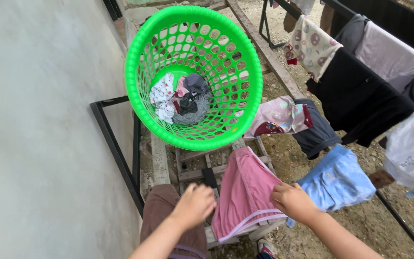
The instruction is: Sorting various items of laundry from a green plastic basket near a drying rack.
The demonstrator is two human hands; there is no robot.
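Observation:
A pink garment (244, 194) with a pale hem hangs over a low rail just in front of me. My right hand (293, 201) grips its right edge. My left hand (193, 206) is closed around the rail or cloth between the pink garment and a brown garment (161, 211) on its left. A bright green plastic laundry basket (140, 91) stands beyond, with a few small clothes (180, 98) in white, pink and grey at its bottom.
A grey concrete wall (39, 129) fills the left side, with a black metal frame (113, 144) against it. A drying rack on the right carries a light blue garment (336, 180), black cloth (355, 98), patterned pieces (310, 45) and white cloth (413, 151). Wooden slats (202, 170) lie below.

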